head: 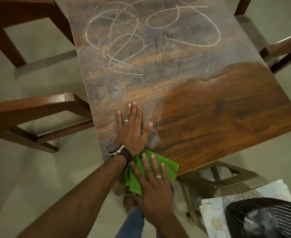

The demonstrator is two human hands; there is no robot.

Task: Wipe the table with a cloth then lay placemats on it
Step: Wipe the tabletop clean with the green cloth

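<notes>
My right grip (pixel 154 179) presses flat-fingered on the crumpled green cloth (pixel 168 167) at the chalk-scribbled brown wooden surface (pixel 218 109), left grip (pixel 132 129) released, flat beside it.

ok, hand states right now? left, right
Left hand: open, flat on the table, holding nothing.
Right hand: open, straight fingers pressing the cloth at the table's near edge.
</notes>
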